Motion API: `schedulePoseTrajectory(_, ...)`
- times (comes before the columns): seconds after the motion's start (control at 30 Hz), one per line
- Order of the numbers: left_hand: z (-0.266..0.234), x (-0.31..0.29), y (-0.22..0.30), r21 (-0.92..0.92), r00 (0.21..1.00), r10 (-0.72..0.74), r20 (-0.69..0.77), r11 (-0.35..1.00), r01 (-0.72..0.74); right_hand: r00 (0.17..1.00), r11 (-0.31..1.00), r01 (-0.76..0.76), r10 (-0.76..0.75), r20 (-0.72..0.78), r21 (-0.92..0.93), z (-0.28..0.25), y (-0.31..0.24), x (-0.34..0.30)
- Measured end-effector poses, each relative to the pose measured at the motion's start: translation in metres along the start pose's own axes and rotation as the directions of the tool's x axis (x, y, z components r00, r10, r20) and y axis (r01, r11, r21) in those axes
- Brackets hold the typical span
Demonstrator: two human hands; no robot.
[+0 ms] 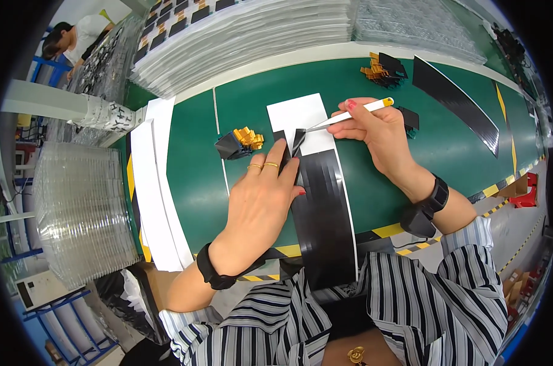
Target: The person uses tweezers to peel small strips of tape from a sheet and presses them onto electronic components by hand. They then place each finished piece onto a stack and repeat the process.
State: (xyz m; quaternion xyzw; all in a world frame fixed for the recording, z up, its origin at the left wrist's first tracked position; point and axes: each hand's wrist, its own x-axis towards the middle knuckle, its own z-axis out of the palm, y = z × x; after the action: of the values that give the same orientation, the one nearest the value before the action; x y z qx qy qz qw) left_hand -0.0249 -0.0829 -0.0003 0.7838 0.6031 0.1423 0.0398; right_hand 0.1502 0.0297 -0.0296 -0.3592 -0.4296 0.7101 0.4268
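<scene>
A long sheet of black adhesive strips on white backing runs down the middle of the green table and over its near edge. My left hand lies on its left side, fingers stretched out and pressing near the upper strips. Pinched in my right hand is a slim white-handled tool with a yellow end and a thin metal tip. That tip touches a small black strip, which is partly raised from the backing. Whether the tool is a knife or tweezers I cannot tell.
Black pieces with orange flex tails lie in a left pile and a far-right pile. A black piece sits behind my right hand. Another black strip sheet, white paper and stacked clear trays surround the work. One person is far left.
</scene>
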Motion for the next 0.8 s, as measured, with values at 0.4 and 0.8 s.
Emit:
schedulePoseTrajectory(0.4, 0.012, 0.01, -0.01, -0.03, 0.989, 0.149, -0.02, 0.988, -0.149, 0.999, 0.997, 0.051, -0.05, 0.014, -0.055, -0.001, 0.001, 0.008)
schedulePoseTrajectory(0.8, 0.003, 0.009, -0.017, -0.089, 0.994, 0.108, -0.028, 0.99, -0.11, 0.994, 0.989, 0.108, -0.108, -0.002, 0.099, -0.002, -0.01, 0.01)
